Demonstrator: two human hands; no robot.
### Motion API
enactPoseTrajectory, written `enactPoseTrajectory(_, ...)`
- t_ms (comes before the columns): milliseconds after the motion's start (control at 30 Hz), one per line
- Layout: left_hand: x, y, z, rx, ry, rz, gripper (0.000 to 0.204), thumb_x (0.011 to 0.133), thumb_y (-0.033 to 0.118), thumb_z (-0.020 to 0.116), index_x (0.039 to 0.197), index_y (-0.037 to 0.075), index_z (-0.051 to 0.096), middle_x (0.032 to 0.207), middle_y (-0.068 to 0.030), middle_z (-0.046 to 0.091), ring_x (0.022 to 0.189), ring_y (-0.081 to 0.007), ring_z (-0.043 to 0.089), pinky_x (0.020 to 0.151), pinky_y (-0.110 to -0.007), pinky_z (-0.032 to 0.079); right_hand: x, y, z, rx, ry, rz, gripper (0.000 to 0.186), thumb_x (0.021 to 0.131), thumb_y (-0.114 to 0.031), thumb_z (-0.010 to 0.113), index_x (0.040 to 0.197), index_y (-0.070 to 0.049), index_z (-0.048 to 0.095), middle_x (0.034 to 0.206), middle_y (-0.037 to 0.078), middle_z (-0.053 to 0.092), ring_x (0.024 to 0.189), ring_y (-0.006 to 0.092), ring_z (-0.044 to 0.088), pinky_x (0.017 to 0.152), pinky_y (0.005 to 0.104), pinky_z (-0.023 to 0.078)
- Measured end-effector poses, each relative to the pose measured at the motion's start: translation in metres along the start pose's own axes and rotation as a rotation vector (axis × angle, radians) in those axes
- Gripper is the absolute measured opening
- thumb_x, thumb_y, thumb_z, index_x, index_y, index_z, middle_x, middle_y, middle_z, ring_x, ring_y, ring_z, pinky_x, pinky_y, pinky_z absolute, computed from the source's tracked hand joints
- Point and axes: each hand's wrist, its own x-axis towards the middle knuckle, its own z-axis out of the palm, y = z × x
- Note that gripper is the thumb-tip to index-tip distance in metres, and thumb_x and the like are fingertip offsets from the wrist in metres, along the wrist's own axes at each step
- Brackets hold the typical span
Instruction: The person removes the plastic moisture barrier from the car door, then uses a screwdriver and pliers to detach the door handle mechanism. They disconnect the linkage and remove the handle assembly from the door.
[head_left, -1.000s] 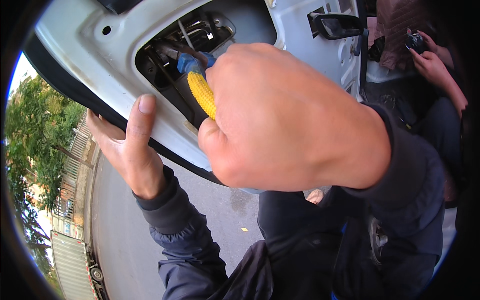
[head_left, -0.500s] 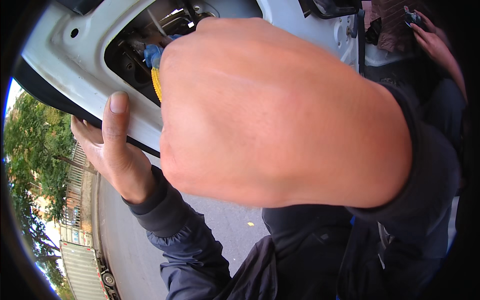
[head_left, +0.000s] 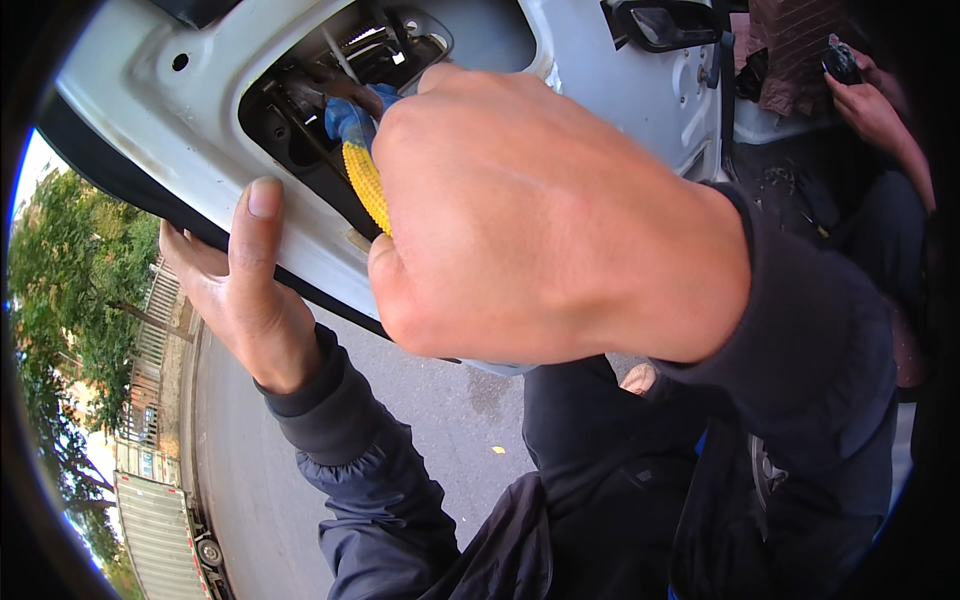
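Observation:
My right hand (head_left: 560,220) is closed around the yellow and blue handles of a pair of pliers (head_left: 365,185). The head of the pliers reaches into the dark opening of a white vehicle door (head_left: 190,125) whose inner metal is bare. What the jaws touch is too dark to make out. A thin rod and metal parts show inside the opening. My left hand (head_left: 250,290) grips the door's edge, thumb on the white panel and fingers behind the black seal.
A dark mirror (head_left: 665,25) is beyond the door panel. At the far right, another person's hands (head_left: 870,95) hold a small dark object. Below lies a grey road (head_left: 400,420); a truck (head_left: 155,530), a fence and trees stand to the left.
My right hand has moved away from the head and looks smaller, showing more of the pliers' yellow handle. The door and my left hand have shifted slightly right in view.

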Motion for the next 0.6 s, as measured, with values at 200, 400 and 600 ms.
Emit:
enactPoseTrajectory(200,0.004,-0.004,-0.004,0.008,-0.024,0.028,0.078,0.081,0.02,0.086,0.14,-0.009,0.043,0.125,-0.0181,0.06,0.111,-0.0244,0.061,0.103,-0.036,0.047,0.0,-0.003,0.016,-0.08,0.22,0.001,0.02,0.067,-0.012,0.06,0.062,0.007,0.063,0.066,0.032,0.06,0.064,0.0476,0.063,0.063,0.0507,0.055)
enactPoseTrajectory(400,0.004,-0.006,-0.003,0.011,-0.022,0.056,0.081,0.08,0.024,0.088,0.141,-0.008,0.045,0.127,-0.0177,0.059,0.116,-0.0252,0.058,0.109,-0.038,0.042,-0.003,-0.005,0.008,-0.107,0.326,-0.029,0.024,0.071,-0.01,0.063,0.079,0.011,0.058,0.064,0.03,0.058,0.068,0.0478,0.063,0.063,0.051,0.052)
enactPoseTrajectory(600,0.002,-0.004,-0.002,0.101,-0.006,0.085,0.08,0.083,0.028,0.084,0.14,-0.01,0.043,0.13,-0.0198,0.057,0.121,-0.0274,0.056,0.11,-0.04,0.04,0.0,-0.008,0.005,0.028,0.07,0.177,0.029,0.065,-0.008,0.06,0.078,0.018,0.061,0.068,0.031,0.06,0.064,0.048,0.064,0.061,0.0476,0.055)
